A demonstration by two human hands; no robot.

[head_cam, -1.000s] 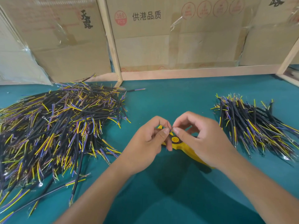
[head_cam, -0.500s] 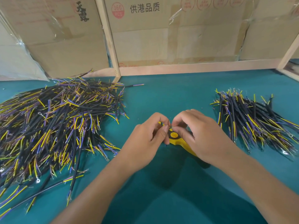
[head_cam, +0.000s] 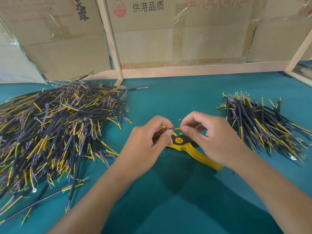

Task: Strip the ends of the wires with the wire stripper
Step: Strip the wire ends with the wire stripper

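left hand (head_cam: 148, 142): pinching a wire (head_cam: 175, 128)
right hand (head_cam: 211, 137): pinching its yellow tip
wire stripper (head_cam: 194, 150): on the mat below, 6 o'clock

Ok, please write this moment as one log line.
left hand: pinches wire | right hand: pinches same wire | wire stripper: lying on table under hands | piles: both sides

One view alone is given, from the head, aimed forward and down across the green table (head_cam: 168, 98). The hands are seen close, just below mid-frame, with forearms entering from the bottom edge. Cardboard (head_cam: 185, 39) at the table's far side is framed along the top. Wide-angle bending is shown at the edges.
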